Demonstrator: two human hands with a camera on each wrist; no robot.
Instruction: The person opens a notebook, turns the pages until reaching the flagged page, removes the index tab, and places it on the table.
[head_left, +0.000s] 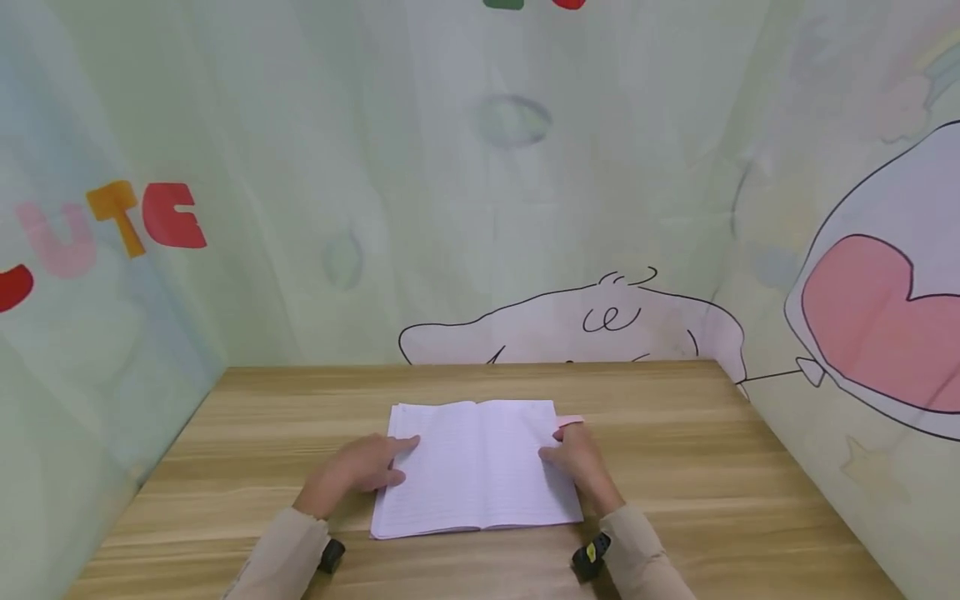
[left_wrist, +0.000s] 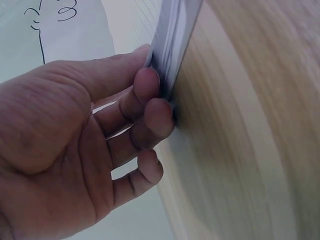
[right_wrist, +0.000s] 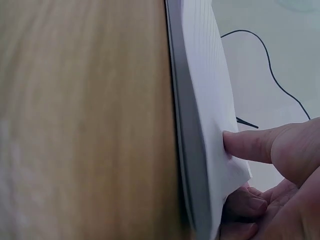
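An open notebook [head_left: 442, 467] with white lined pages lies flat on the wooden table. At its left edge, my left hand [head_left: 363, 464] grips the side of the pages. The left wrist view has the thumb [left_wrist: 120, 67] on the page side and the other fingertips [left_wrist: 159, 117] curled against the edge. My right hand [head_left: 579, 460] holds the right edge. In the right wrist view its thumb [right_wrist: 250, 145] presses on the page, and the curled fingers sit at the edge, partly hidden by the paper. A small pink piece [head_left: 570, 421] sticks out beside the right hand; its kind is unclear.
The wooden table [head_left: 675, 467] extends around the notebook. Behind it hangs a pale green printed cloth [head_left: 300, 167] that also covers both sides. A dark strapped device [head_left: 590, 557] sits at the right wrist, another [head_left: 332, 556] at the left.
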